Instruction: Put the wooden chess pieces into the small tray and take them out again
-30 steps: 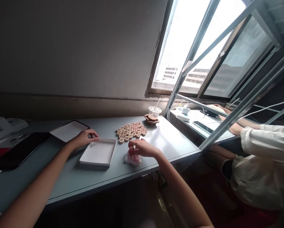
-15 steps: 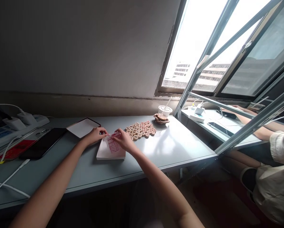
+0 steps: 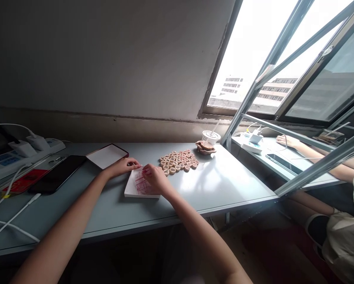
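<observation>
A shallow white box (image 3: 131, 192) lies on the desk in front of me, and a clear plastic sheet with red printed lines (image 3: 141, 185) is folded or crumpled inside it. My left hand (image 3: 122, 166) is at the box's far left corner, thumb and fingers bent together onto its edge. Over the sheet, my right hand (image 3: 156, 178) is closed, its fingertips pinching the plastic near the far side; the exact grip is partly hidden. Just right of the box, several round wooden Chinese chess pieces (image 3: 179, 161) sit grouped together, marked in black and red.
A box lid (image 3: 108, 156) lies inside-up behind my left hand. At left are a black phone (image 3: 57, 173), a power strip (image 3: 54, 145) and white cables. A lidded cup (image 3: 211, 136) stands at the back. Beyond the metal frame (image 3: 244, 106), another person's arm (image 3: 309, 152) rests on a desk.
My right hand has pressed lower into the box, and the sheet now lies deeper and more spread within it. My left hand has stayed at the corner. The view has shifted slightly left.
</observation>
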A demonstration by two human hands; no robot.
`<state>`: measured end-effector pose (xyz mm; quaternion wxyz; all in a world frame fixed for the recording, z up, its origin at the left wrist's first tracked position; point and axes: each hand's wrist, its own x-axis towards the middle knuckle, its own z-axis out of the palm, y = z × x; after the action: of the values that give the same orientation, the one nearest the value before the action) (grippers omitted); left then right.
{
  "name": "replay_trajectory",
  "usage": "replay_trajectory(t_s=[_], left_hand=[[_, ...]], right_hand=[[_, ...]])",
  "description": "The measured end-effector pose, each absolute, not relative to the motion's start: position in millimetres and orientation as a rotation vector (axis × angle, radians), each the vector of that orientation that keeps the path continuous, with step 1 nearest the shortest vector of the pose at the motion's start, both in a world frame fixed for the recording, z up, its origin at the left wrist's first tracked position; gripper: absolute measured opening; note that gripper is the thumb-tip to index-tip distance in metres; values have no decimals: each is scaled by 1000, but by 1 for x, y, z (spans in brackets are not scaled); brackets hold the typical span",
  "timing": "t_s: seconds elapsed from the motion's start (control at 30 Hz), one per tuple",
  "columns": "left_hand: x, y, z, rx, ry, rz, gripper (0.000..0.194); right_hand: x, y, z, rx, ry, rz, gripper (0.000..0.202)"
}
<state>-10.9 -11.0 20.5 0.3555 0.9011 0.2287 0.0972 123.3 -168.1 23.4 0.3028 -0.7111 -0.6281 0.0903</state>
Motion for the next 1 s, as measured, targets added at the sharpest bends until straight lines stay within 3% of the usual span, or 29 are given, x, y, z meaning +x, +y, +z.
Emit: replay_trajectory(t_s=[0.33, 0.7, 1.0], left_hand=[[-13, -22, 28, 2396, 667, 142, 60], [-13, -32, 35, 2429, 577, 112, 56], [-13, -37, 39, 2414, 591, 129, 50]], right_hand=[[125, -174, 17, -2077, -1802, -169, 13], [160, -192, 36, -2064, -1675, -166, 18], [204, -217, 26, -1964, -1940, -207, 20]])
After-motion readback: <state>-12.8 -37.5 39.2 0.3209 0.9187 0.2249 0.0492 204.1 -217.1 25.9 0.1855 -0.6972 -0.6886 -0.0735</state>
